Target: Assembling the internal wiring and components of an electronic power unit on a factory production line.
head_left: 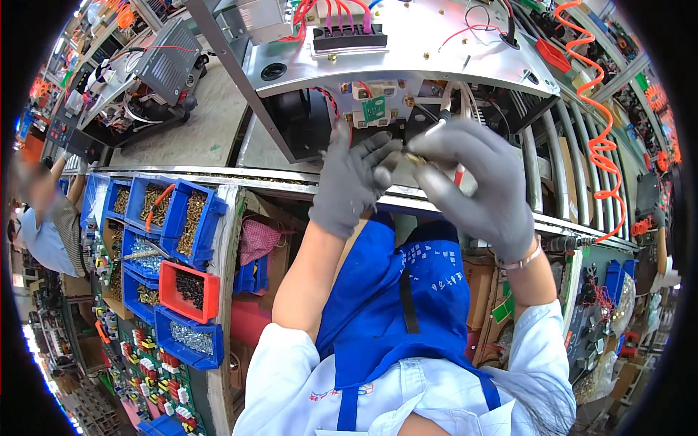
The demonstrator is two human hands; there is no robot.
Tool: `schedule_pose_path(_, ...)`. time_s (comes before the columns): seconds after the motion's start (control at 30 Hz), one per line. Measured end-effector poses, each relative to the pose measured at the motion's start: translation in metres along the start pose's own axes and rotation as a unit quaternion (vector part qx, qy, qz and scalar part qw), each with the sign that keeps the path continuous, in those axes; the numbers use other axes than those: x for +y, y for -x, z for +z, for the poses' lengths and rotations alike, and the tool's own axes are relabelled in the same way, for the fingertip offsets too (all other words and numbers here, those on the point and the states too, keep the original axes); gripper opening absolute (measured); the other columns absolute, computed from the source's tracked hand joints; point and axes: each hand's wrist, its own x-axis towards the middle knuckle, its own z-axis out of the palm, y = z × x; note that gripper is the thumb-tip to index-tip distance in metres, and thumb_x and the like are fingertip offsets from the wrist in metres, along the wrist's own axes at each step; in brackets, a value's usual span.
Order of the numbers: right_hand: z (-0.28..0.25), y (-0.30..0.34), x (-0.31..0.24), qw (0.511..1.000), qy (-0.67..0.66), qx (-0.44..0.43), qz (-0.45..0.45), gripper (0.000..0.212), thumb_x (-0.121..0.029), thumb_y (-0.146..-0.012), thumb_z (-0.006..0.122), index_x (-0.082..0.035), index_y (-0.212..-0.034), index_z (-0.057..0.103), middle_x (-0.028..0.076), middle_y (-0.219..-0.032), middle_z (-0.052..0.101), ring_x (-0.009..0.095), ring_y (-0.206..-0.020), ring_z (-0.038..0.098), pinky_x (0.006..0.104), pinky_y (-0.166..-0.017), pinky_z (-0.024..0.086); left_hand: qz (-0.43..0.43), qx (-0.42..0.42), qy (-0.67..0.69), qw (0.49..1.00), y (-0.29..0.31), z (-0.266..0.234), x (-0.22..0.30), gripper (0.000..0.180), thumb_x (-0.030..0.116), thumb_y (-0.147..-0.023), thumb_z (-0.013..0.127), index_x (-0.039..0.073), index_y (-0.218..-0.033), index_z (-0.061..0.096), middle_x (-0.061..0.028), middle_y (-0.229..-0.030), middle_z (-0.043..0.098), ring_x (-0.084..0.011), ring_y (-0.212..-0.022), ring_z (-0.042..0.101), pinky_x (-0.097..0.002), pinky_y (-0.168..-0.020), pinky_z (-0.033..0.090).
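Observation:
Both my hands wear grey gloves and meet in front of a metal chassis [407,59] with an open front. My right hand [483,185] pinches a small brass-coloured piece [415,158] between thumb and fingers; its exact kind is too small and blurred to make out. Beside it, my left hand [352,178] has its thumb raised and its fingers stretched toward the right fingertips. Behind the hands, inside the chassis, sits a small green circuit board [374,110] among metal terminals. A black terminal block [350,38] with red wires is mounted on top.
Blue bins [195,221] of screws and a red bin [189,292] of dark fasteners stand at my left. Another partly built unit [156,76] rests on the bench beyond. Metal rollers [558,163] and a coiled orange hose [600,145] lie right. Another person [51,218] is far left.

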Motion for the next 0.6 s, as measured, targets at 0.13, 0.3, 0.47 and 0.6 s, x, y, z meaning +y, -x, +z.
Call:
schedule_pose_path(0.13,0.022,-0.033,0.045,0.991,0.075,-0.097,-0.049,0.017,-0.021,-0.082,0.065,-0.007,-0.092,0.068,0.008,-0.106,0.064,0.029,-0.095,0.062,0.0391,-0.079,0.052,-0.069,-0.016,0.221,0.973,-0.039,0.002,-0.009,0.058,0.059,-0.095,0.049,0.006,-0.118,0.056,-0.0083,-0.105,0.063,-0.0184,-0.087,0.061,-0.0298,-0.065,0.054)
schedule_pose_path(0.3,0.024,-0.040,0.054,0.967,0.153,-0.192,-0.070,0.019,-0.023,-0.082,0.065,-0.007,-0.091,0.068,0.009,-0.108,0.065,0.029,-0.101,0.060,0.0417,-0.084,0.051,0.025,-0.038,0.263,0.964,-0.055,-0.014,-0.017,0.036,0.037,-0.100,0.051,0.008,-0.120,0.056,-0.0086,-0.107,0.065,-0.0219,-0.091,0.066,-0.0353,-0.074,0.057)
schedule_pose_path(0.47,0.015,-0.037,0.055,0.958,0.068,-0.269,0.066,0.020,-0.023,-0.084,0.063,-0.005,-0.093,0.068,0.011,-0.088,0.067,0.030,-0.086,0.064,0.0396,-0.074,0.051,0.279,0.063,-0.222,0.932,-0.018,0.000,-0.011,0.028,0.020,-0.098,0.060,0.001,-0.119,0.061,-0.0058,-0.104,0.063,-0.0104,-0.089,0.060,-0.0263,-0.077,0.051)
schedule_pose_path(0.6,0.025,-0.038,0.053,0.950,-0.002,-0.227,0.213,0.024,-0.024,-0.086,0.062,-0.003,-0.096,0.067,0.013,-0.076,0.066,0.028,-0.072,0.065,0.0379,-0.068,0.050,0.375,0.075,-0.254,0.889,-0.026,-0.005,-0.017,0.027,0.017,-0.097,0.060,-0.002,-0.116,0.062,-0.0069,-0.105,0.064,-0.0109,-0.091,0.060,-0.0254,-0.080,0.051)
